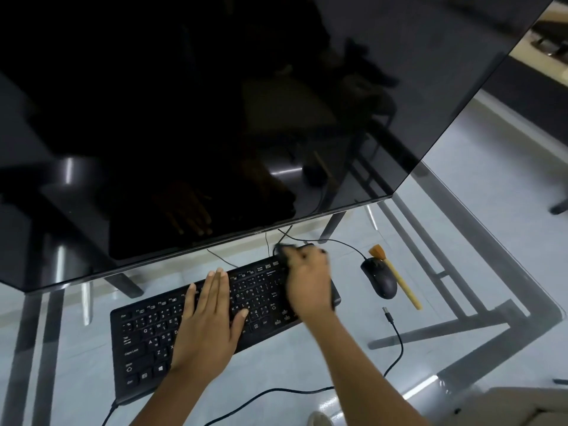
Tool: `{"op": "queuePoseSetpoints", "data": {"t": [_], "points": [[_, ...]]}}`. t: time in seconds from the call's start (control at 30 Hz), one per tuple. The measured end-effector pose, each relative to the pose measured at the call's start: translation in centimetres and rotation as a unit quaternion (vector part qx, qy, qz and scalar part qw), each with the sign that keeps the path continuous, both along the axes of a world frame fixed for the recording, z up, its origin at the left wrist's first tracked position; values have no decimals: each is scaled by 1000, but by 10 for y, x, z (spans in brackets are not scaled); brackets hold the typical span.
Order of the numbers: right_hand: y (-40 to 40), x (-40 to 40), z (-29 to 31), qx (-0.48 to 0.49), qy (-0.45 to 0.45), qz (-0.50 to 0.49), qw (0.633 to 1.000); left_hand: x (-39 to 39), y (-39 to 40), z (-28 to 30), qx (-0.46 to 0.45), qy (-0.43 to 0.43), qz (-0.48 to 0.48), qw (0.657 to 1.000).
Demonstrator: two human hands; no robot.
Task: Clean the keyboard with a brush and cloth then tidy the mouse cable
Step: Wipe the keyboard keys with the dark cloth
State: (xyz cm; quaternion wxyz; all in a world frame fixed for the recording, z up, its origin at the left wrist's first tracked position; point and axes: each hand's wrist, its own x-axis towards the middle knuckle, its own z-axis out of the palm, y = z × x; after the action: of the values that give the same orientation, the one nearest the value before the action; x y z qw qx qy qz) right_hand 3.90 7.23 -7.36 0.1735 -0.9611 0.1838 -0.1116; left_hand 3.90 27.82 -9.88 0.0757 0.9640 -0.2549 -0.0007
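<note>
A black keyboard [147, 339] lies slanted on the glass desk [292, 370]. My left hand [209, 321] rests flat on its middle keys with straight fingers. My right hand [307, 281], blurred, grips a dark cloth [284, 251] at the keyboard's far right end. To the right sits the black mouse [379, 281], its cable [344, 242] curving back toward the monitor. A wooden-handled brush [396, 278] with orange bristles lies just right of the mouse.
A large dark monitor [215, 118] overhangs the keyboard's far edge. A loose black cable with a USB plug [388, 313] runs across the desk near me. The desk's frame and the floor show through the glass.
</note>
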Motion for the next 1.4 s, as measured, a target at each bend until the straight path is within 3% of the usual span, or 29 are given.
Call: {"op": "queuePoseSetpoints", "data": {"t": [0.07, 0.1, 0.23, 0.27, 0.37, 0.43, 0.47, 0.57, 0.6, 0.73, 0.77, 0.83, 0.9, 0.93, 1.03, 1.07, 1.13, 1.2, 1.23, 1.33, 1.4], "points": [[-22, -3, 0, 8, -9, -104, 995, 1, 2, 1, -1, -11, -3, 1000], [-13, -6, 3, -8, -8, -99, 995, 1, 3, 1, -3, -12, -3, 1000], [24, -38, -2, -47, -11, 119, 992, -3, -1, -1, -11, -7, -3, 1000], [13, -39, -2, -42, -4, 135, 990, -2, -3, -1, -14, -6, -5, 1000], [-24, -32, -1, -43, -15, -18, 999, 1, -6, 2, -14, -4, -13, 1000], [-18, -34, -5, 39, -48, -110, 992, 0, 1, 0, -11, -8, -9, 1000], [-7, -36, -10, 8, -49, -91, 995, -1, 3, -1, -12, -8, -6, 1000], [13, -64, -17, -30, -18, 116, 993, -2, 1, -2, -16, -4, -5, 1000], [5, -67, -16, -19, -4, 137, 990, -1, -3, -1, -20, -3, -8, 1000], [-19, -61, -10, -51, -53, -4, 997, 0, -3, 1, -20, -5, -11, 1000], [-8, -59, -12, -11, -74, -1, 997, 1, 1, 0, -18, -9, -6, 1000], [16, -67, -18, 18, -69, 64, 995, 1, 5, 0, -17, -9, -1, 1000], [15, -82, -17, -25, -27, 191, 981, 2, -1, 1, -17, -8, -8, 1000], [2, -81, -18, -40, -10, 207, 978, 3, -5, 2, -17, -7, -12, 1000], [-32, -74, -17, -18, -61, 52, 997, 6, -5, 4, -20, -8, -14, 1000], [-27, -73, -14, 28, -80, 13, 996, 7, -2, 4, -17, -12, -11, 1000], [-2, -75, -18, 29, -62, 70, 995, 6, 4, 3, -12, -14, -3, 1000], [12, -90, -20, -17, -31, 225, 974, 4, 1, 3, -15, -9, -6, 1000], [7, -92, -18, -29, -9, 256, 966, 3, -2, 3, -17, -5, -9, 1000], [-28, -87, -18, -82, -48, 170, 981, 2, -5, 3, -14, 0, -16, 1000], [-22, -85, -14, 16, -76, 95, 992, 1, 2, 2, -11, -5, -9, 1000]]}}
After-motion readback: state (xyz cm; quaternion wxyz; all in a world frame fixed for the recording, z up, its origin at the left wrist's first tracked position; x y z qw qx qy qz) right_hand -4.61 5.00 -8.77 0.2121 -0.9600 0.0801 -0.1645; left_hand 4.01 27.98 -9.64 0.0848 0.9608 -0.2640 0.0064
